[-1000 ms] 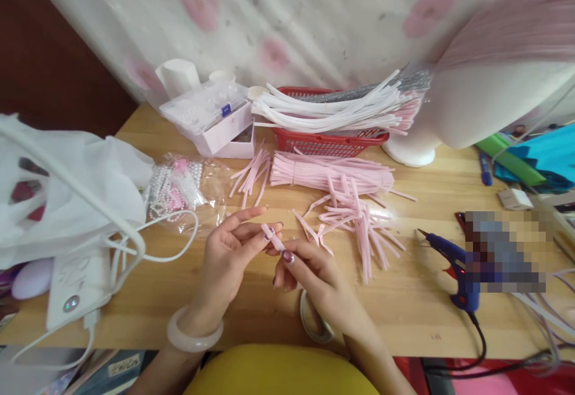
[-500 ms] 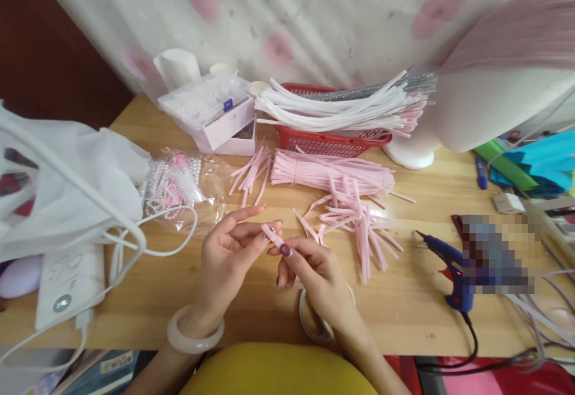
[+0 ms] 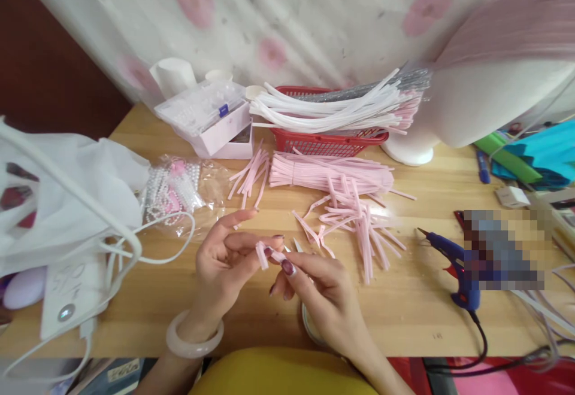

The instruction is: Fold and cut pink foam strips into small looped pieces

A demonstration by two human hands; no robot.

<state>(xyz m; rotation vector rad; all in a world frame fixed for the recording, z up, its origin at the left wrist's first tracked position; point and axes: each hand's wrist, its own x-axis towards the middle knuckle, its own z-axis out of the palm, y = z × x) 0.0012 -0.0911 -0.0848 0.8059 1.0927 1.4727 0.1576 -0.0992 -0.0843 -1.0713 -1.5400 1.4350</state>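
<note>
Between my two hands is a short pink pipe cleaner (image 3: 262, 255), bent over at its left end. My left hand (image 3: 227, 260) pinches it between thumb and finger, the other fingers loosely curled. Just to the right, my right hand (image 3: 317, 281) grips the same piece with thumb and forefinger. Metal tips of a tool, perhaps scissors (image 3: 297, 245), show behind the fingers; the rest is hidden under my right hand. Beyond my hands lie cut and bent pink pipe cleaners (image 3: 345, 209) and a tied pink bundle (image 3: 330, 170).
A red basket (image 3: 327, 142) of white, pink and silver pipe cleaners stands at the back. Bagged bead strings (image 3: 173, 188) lie left, near a white cable (image 3: 191, 233). A blue glue gun (image 3: 462, 269) with a black cord lies right, near a white mannequin head (image 3: 485, 96).
The pink piece between my fingers, nearly straight before, now has its left end folded down. Metal tips have come into sight behind my hands. The whole view has shifted slightly.
</note>
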